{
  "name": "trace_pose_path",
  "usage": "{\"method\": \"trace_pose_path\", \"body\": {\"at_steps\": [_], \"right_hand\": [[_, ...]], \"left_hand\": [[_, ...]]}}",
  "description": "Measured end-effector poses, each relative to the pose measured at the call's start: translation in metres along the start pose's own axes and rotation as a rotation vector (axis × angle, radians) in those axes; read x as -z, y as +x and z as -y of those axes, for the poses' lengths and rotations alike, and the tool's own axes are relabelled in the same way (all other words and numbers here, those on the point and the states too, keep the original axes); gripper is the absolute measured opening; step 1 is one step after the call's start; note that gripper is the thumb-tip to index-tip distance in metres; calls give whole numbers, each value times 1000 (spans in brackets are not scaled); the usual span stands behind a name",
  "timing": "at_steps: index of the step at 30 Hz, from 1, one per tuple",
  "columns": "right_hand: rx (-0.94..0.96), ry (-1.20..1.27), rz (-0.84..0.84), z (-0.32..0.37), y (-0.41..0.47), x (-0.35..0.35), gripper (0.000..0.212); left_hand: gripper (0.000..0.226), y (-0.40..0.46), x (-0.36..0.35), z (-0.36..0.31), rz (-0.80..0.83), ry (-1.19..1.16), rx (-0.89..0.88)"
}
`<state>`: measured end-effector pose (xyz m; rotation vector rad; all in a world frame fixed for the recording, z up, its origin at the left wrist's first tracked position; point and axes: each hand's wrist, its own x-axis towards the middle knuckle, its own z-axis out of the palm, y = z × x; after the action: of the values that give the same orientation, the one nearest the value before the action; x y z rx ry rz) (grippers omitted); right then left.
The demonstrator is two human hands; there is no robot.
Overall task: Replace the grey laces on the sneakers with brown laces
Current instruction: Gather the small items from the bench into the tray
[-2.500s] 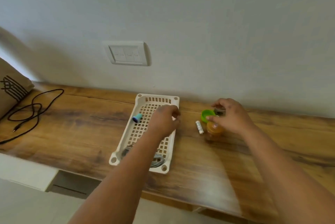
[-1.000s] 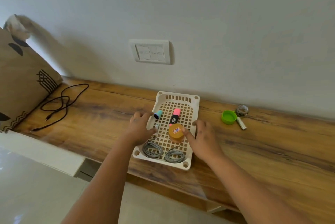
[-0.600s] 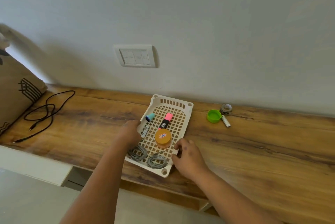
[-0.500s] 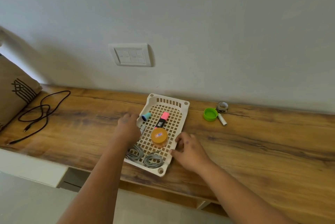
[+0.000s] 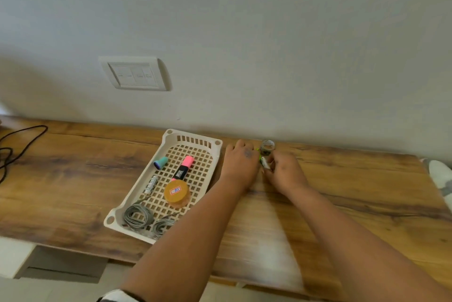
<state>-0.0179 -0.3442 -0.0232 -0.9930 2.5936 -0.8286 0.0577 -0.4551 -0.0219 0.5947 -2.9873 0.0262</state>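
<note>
Desk (image 5: 342, 204), wood. Cream tray (image 5: 168, 136): two coiled grey laces (image 5: 138, 216) at its near end, then orange tub (image 5: 176, 193), battery (image 5: 151, 184), pink highlighter (image 5: 183, 167), teal cap (image 5: 160, 162). Both hands lie beyond and right of the laces, well apart from them: left hand (image 5: 241, 164) covers a green lid (image 5: 258, 156), grip unclear; right hand (image 5: 283, 172) pinches a small battery (image 5: 264, 163). Farthest, a small silvery object (image 5: 267, 146).
</note>
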Motion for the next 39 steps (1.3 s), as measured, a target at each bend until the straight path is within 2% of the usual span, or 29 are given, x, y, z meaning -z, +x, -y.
{"method": "trace_pose_path", "body": {"at_steps": [1, 3, 6, 9, 11, 13, 15, 19, 22, 25, 28, 31, 33, 35, 37, 39], "right_hand": [[-3, -21, 14, -1, 1, 1, 18], [-22, -44, 70, -6, 0, 2, 34], [-31, -19, 121, -10, -5, 5, 49], [-46, 67, 120, -7, -8, 7, 53], [-43, 155, 116, 1, -9, 5, 51], [-27, 221, 137, 17, -6, 1, 50], [-2, 242, 180, 37, -2, -5, 46], [62, 208, 223, 78, 7, -20, 41], [134, 160, 207, 107, 15, -37, 39], [183, 158, 190, 124, 24, -53, 35], [210, 46, 205, 130, 34, -65, 33], [242, -107, 221, 132, 40, -74, 21], [293, -253, 221, 133, 39, -79, 14], [322, -323, 196, 134, 38, -83, 18], [348, -315, 186, 133, 36, -83, 17], [383, -217, 135, 127, 35, -79, 5]], "left_hand": [[21, 1, -4, 0, 7, 31, 6], [19, 2, -8, -1, 27, 39, 7], [21, -2, -4, 0, -7, -87, 19], [20, -12, 10, 10, -85, -432, 134], [20, -24, 26, 22, -54, -781, 255], [29, -36, 42, 46, -58, -987, 400], [30, -50, 55, 83, -82, -929, 468], [27, -70, 64, 162, -50, -618, 539], [28, -76, 62, 192, -2, -529, 520], [21, -67, 50, 194, 90, -341, 430], [20, -53, 39, 189, 88, -174, 369], [21, -43, 29, 185, 147, 24, 293], [21, -40, 24, 185, 168, 57, 285], [20, -39, 22, 186, 156, 92, 282], [19, -38, 23, 188, 152, 115, 276], [21, -41, 26, 189, 161, 47, 268]]}}
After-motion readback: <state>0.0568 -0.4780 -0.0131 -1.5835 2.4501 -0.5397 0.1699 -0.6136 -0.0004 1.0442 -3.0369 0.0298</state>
